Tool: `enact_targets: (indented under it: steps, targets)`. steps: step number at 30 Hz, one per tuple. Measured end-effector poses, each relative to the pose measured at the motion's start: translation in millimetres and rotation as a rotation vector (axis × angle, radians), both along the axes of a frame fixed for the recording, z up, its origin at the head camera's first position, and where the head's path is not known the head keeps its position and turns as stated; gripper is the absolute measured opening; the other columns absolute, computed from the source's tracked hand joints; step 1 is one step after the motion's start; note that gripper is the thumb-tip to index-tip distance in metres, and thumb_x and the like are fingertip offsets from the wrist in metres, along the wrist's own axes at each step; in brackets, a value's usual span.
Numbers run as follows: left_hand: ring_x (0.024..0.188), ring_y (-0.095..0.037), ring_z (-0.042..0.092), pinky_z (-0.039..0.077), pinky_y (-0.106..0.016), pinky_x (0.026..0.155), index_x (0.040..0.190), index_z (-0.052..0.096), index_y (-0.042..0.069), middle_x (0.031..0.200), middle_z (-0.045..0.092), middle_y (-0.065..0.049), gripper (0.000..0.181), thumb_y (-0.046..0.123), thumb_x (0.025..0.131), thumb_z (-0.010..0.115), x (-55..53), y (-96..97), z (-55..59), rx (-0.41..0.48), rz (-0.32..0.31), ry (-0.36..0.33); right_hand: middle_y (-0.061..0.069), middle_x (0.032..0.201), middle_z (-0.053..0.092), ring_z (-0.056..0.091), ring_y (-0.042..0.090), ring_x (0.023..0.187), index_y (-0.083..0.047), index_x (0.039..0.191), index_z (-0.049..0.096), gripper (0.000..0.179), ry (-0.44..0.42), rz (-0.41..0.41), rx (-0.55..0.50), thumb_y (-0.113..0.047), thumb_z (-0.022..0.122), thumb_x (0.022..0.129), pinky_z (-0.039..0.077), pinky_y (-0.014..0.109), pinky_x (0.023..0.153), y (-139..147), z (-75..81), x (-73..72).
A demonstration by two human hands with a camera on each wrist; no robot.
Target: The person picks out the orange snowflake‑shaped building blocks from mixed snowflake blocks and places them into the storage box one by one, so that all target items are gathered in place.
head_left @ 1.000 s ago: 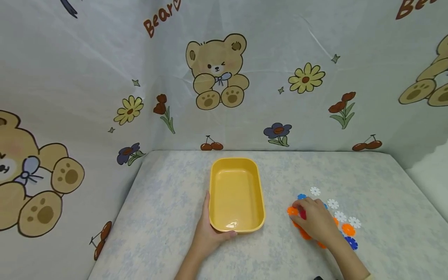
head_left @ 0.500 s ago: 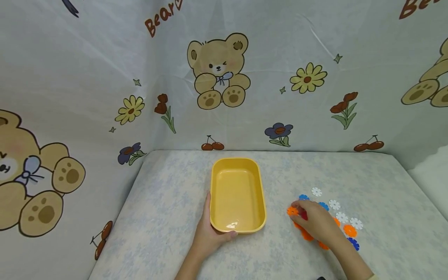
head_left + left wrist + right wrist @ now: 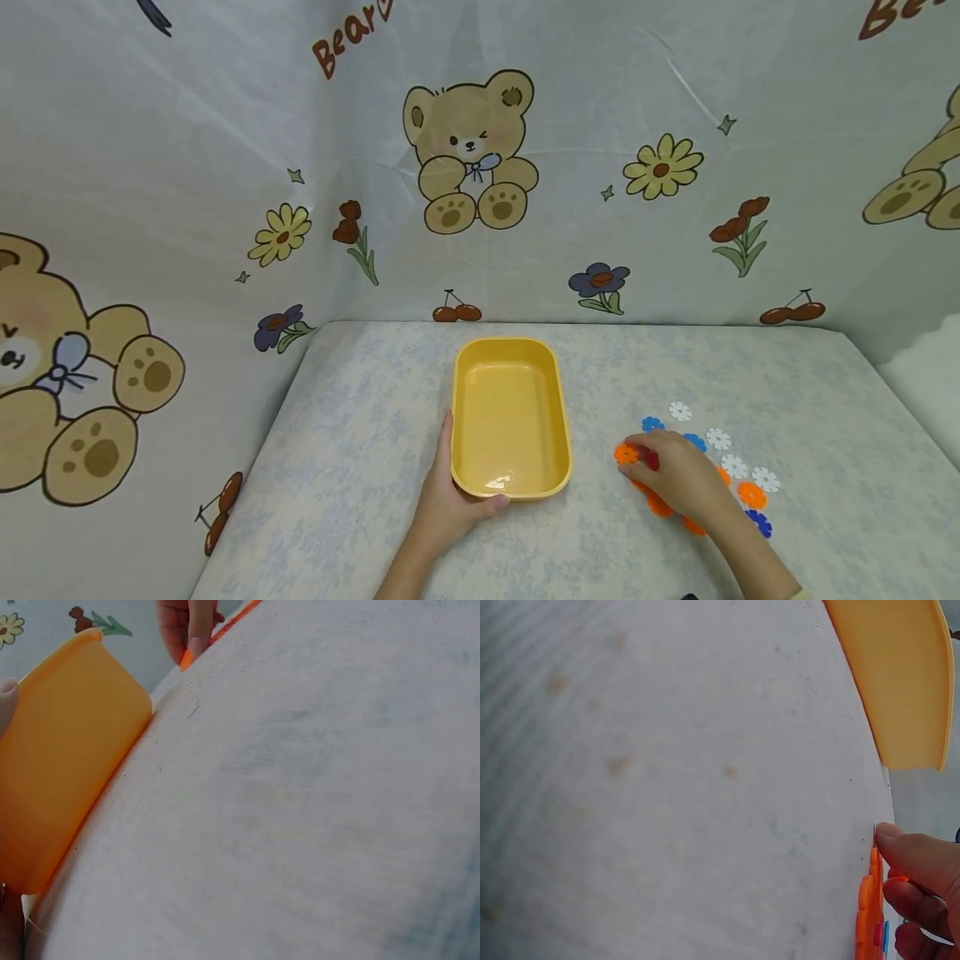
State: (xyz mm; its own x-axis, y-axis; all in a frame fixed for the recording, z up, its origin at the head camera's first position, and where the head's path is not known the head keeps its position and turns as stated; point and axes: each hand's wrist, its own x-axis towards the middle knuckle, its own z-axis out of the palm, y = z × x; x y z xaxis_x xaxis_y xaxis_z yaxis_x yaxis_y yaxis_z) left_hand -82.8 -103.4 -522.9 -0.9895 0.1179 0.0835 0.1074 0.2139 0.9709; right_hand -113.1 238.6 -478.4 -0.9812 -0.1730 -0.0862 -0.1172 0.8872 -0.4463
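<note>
A pale, creased fabric backdrop (image 3: 570, 100) fills the upper frame and runs down the left side, printed with tan teddy bears (image 3: 472, 150), yellow daisies (image 3: 663, 167), brownish-red tulips (image 3: 729, 230), paired cherries (image 3: 468, 312) and, left of top centre, the lettering "Bear" (image 3: 352, 33). A counter (image 3: 345, 433) mottled in whitish grey-blue spans the lower frame. A plain white patch (image 3: 926, 375) borders it at right. The light is soft and diffuse.

A pale counter (image 3: 360, 400), mottled blue-grey, fills much of the lower frame. A yellow tray (image 3: 512, 417) sits on it at lower centre. At lower right lie flower-shaped pieces: white discs (image 3: 718, 439), lighter blue discs (image 3: 695, 442), orange discs (image 3: 752, 495), some partly hidden, and, lowest at right, a dark blue disc (image 3: 759, 523).
</note>
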Motion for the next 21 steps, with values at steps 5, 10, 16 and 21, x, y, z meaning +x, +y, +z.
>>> enact_targets:
  steps: [5, 10, 16, 21]
  targets:
    - [0.146, -0.019, 0.036, 0.031, -0.021, 0.114, 0.161, -0.003, 0.028, 0.166, 0.020, 0.003, 0.133, 0.027, 0.068, 0.093, -1.2, 0.0, -2.0, 0.010, -0.001, 0.014, -0.004, 0.096, 0.065, 0.055, 0.011, 0.076, -0.014, 0.120, 0.069, 0.046, -0.054, -0.049, -0.059, -0.042, 0.076, 0.085, 0.048, 0.027, 0.064, -2.3, 6.1, -7.0]
    - [0.147, -0.020, 0.033, 0.028, -0.018, 0.115, 0.160, -0.003, 0.035, 0.166, 0.019, 0.002, 0.133, 0.030, 0.067, 0.093, -0.7, -1.7, -1.7, -0.003, -0.004, 0.038, -0.004, 0.093, 0.064, 0.048, 0.014, 0.068, -0.012, 0.118, 0.071, 0.040, 0.046, -0.050, -0.111, -0.034, 0.079, 0.085, 0.041, 0.024, 0.053, -12.1, 19.1, -19.7]
    - [0.148, -0.015, 0.032, 0.027, -0.018, 0.115, 0.158, -0.002, 0.041, 0.166, 0.019, 0.007, 0.133, 0.034, 0.066, 0.094, -0.3, -1.8, 0.9, -0.003, 0.000, 0.016, -0.005, 0.088, 0.068, 0.049, 0.016, 0.075, -0.012, 0.113, 0.075, 0.037, 0.197, 0.009, -0.137, -0.030, 0.083, 0.081, 0.043, 0.023, 0.060, -35.8, 39.3, -45.5]
    - [0.148, -0.014, 0.032, 0.028, -0.017, 0.115, 0.158, -0.003, 0.041, 0.166, 0.017, 0.011, 0.133, 0.033, 0.067, 0.094, -1.0, -1.6, 0.9, 0.017, -0.008, 0.002, -0.005, 0.085, 0.068, 0.051, 0.017, 0.077, -0.013, 0.110, 0.076, 0.037, 0.232, 0.056, -0.197, -0.033, 0.083, 0.080, 0.045, 0.026, 0.066, -60.6, 53.0, -70.8]
